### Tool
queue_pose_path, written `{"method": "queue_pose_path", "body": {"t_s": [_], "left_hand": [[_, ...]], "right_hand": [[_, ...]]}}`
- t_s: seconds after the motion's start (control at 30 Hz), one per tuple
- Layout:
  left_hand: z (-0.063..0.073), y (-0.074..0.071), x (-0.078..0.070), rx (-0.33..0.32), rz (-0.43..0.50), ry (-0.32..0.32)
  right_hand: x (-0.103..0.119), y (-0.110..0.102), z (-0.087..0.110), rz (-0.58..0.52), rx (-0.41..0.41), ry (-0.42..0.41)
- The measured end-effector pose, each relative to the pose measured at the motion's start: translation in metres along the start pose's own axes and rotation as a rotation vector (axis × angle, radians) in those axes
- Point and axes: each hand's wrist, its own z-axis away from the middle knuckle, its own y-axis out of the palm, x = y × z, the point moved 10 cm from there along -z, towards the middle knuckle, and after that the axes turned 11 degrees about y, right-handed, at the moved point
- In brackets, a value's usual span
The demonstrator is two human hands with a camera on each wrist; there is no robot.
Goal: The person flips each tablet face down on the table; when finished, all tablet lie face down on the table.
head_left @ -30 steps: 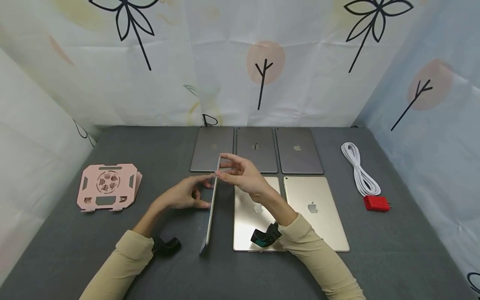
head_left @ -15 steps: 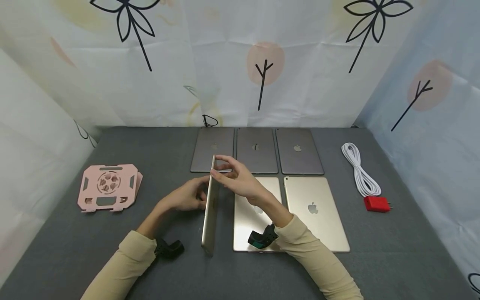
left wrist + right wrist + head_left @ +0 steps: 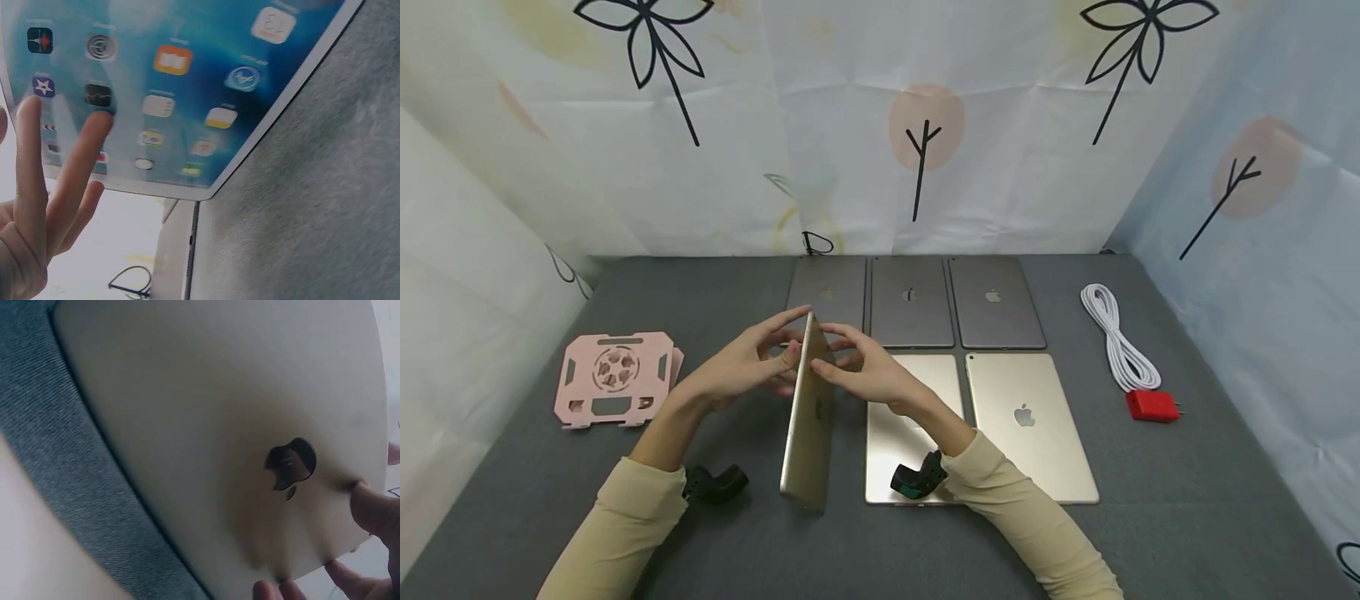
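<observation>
A gold tablet (image 3: pixel 811 425) stands tilted on its long edge between the two hands, left of the middle. Its lit screen (image 3: pixel 206 69), full of app icons, faces the left hand in the left wrist view. My left hand (image 3: pixel 748 354) is at the far upper corner on the screen side, with straight fingers (image 3: pixel 75 181) over the glass. From the back side, my right hand (image 3: pixel 868 371) holds the far end: the thumb (image 3: pixel 375 509) presses the back near the apple logo (image 3: pixel 290 464), and fingertips meet the short edge.
Two gold tablets lie face down, the left one (image 3: pixel 887 450) partly under the right forearm, the other (image 3: pixel 1030 425) beside it. Behind them is a row of grey tablets (image 3: pixel 912 304). A pink stand (image 3: pixel 617 379) lies left; a white cable (image 3: pixel 1116 342) and red charger (image 3: pixel 1153 406) lie right.
The left hand has moved from low behind the tablet up to its far upper corner. The tablet's upper edge has leaned left, turning more of its gold back into view.
</observation>
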Motion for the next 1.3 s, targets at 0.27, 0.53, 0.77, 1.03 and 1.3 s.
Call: {"method": "queue_pose_path", "body": {"t_s": [0.27, 0.53, 0.77, 1.03, 1.3], "left_hand": [[0.007, -0.014, 0.000, -0.027, -0.070, -0.037], [0.014, -0.027, 0.005, -0.087, 0.005, -0.040], [0.022, -0.034, 0.011, -0.071, 0.143, 0.037], [0.026, -0.040, 0.034, -0.058, 0.016, 0.009], [0.022, -0.050, 0.047, -0.113, -0.330, 0.002]], "right_hand": [[-0.020, 0.014, -0.005, 0.144, 0.050, 0.057], [-0.019, 0.016, -0.006, 0.247, 0.016, 0.022], [-0.021, -0.001, -0.007, 0.247, -0.082, 0.038], [-0.024, -0.015, -0.008, 0.280, -0.169, 0.030], [-0.018, -0.021, -0.009, 0.314, -0.218, 0.019]]}}
